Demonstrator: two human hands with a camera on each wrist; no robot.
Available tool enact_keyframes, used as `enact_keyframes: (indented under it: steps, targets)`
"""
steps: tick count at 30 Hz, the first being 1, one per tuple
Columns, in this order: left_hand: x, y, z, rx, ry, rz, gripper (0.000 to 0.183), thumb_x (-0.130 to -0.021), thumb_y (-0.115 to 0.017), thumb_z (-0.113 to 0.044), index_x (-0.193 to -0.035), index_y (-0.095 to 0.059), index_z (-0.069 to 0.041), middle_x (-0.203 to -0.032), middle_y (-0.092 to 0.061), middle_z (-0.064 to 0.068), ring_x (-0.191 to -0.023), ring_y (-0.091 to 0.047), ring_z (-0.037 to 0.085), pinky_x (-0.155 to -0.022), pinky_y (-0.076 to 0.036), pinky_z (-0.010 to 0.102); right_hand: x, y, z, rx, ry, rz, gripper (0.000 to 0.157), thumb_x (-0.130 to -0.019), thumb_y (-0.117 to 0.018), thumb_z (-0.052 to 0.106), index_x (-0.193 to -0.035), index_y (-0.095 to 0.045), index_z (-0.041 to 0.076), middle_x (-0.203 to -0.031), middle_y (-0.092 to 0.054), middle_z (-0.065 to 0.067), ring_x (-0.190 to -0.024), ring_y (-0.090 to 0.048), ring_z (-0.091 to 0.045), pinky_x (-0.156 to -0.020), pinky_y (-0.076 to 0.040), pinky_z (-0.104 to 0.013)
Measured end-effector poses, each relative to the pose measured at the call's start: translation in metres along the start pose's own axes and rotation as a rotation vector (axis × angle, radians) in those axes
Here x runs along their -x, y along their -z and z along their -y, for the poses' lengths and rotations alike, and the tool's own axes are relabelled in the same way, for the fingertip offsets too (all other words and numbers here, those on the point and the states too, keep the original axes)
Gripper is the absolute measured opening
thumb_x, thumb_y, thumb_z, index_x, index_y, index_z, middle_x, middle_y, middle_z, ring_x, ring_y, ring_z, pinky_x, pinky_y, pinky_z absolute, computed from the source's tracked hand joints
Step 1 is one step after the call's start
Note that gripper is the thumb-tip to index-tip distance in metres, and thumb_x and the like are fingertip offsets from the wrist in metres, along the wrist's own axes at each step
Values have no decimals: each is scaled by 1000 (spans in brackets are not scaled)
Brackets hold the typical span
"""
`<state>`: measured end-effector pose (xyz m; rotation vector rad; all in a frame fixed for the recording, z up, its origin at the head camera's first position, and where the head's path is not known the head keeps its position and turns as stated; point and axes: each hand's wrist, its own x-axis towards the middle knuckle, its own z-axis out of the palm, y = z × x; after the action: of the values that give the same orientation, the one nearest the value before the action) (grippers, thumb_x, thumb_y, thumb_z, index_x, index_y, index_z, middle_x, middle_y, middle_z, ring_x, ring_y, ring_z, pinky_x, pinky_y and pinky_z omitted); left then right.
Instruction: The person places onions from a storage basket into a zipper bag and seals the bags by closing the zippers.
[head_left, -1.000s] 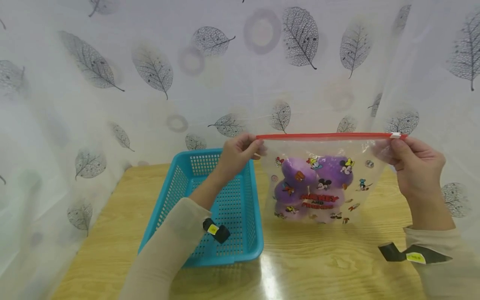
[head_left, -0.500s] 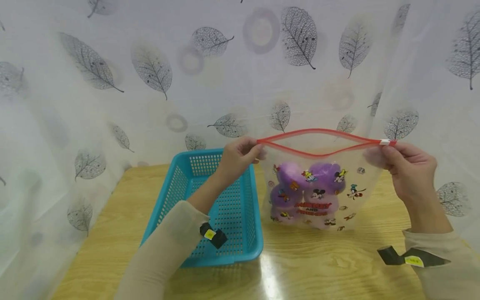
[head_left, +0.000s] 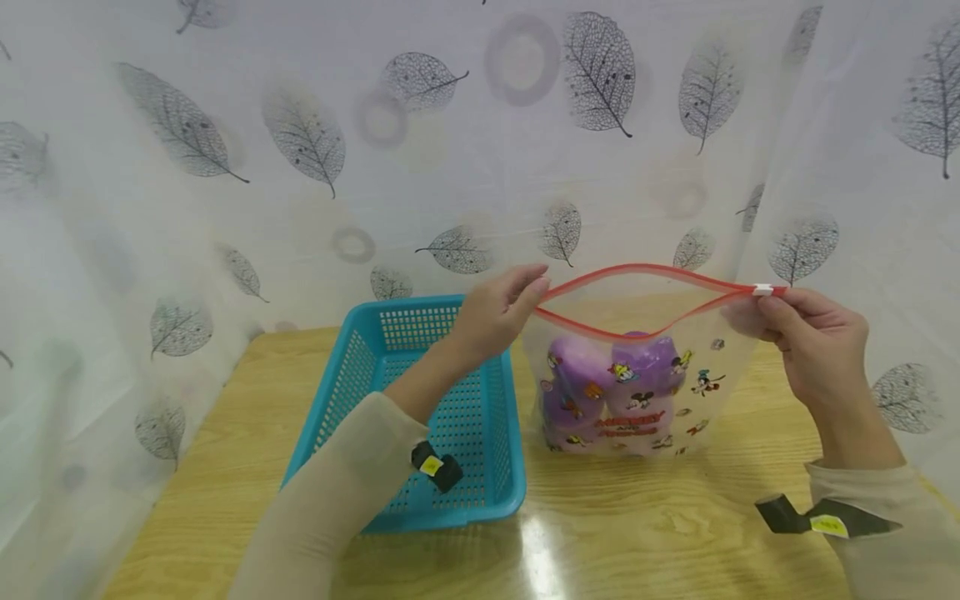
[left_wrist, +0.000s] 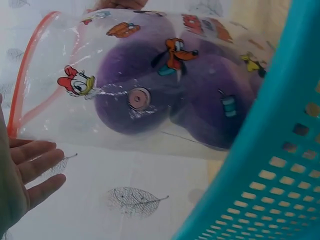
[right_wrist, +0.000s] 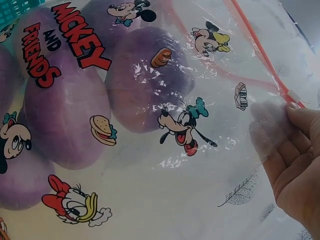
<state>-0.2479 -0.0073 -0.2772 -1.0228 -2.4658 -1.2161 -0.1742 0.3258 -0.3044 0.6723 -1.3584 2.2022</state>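
A clear zip bag (head_left: 701, 417) with cartoon prints and a red zip edge stands on the table, its mouth parted. Inside are several smooth, rounded purple objects (right_wrist: 70, 120), partly hidden by the prints. My right hand (head_left: 821, 346) pinches the bag's right top corner beside the white slider (head_left: 762, 290). At the left end of the mouth is my left hand (head_left: 495, 312), its thumb and index fingertips apart in the head view. The left wrist view has that hand's fingers (left_wrist: 37, 167) straight and spread, right at the bag's corner.
A blue-green perforated plastic basket (head_left: 517, 467) stands on the wooden table (head_left: 637, 533) left of the bag, under my left forearm. Behind hangs a pale curtain (head_left: 480, 167) with leaf prints. Both sleeves carry black wrist straps.
The bag's mouth has gone from a straight line to a wide gap. My left hand has moved right, its pinch at the corner loosened. My right hand has come slightly left and down.
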Motion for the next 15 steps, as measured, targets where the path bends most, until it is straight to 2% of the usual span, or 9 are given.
enact_keyframes:
  steps: [4, 6, 15]
  targets:
    - [-6, 0, -14, -74, 23, 78, 52, -99, -40, -44, -143, -41, -18, -137, -54, -2, -123, -52, 12, -98, -47, 32, 0, 0, 0, -4, -2, 11, 21, -88, -45, -20, -91, -65, -17, -84, -72, -18, -76, -71, -24, -70, -58, -29]
    - [-11, 1, -23, -116, 22, 105, 54, -97, -42, -47, -145, -39, -21, -140, -50, -4, -128, -47, 10, -102, -43, 33, 0, -1, 0, -44, -13, 15, 21, -88, -45, -21, -91, -65, -18, -84, -72, -19, -77, -71, -24, -70, -58, -30]
    - [-38, -3, -70, -305, -26, 231, 58, -95, -41, -55, -147, -33, -30, -149, -37, -12, -132, -40, 8, -102, -42, 32, 0, -3, 0, -55, -24, -21, 21, -88, -46, -20, -94, -66, -17, -83, -72, -18, -75, -72, -24, -69, -58, -30]
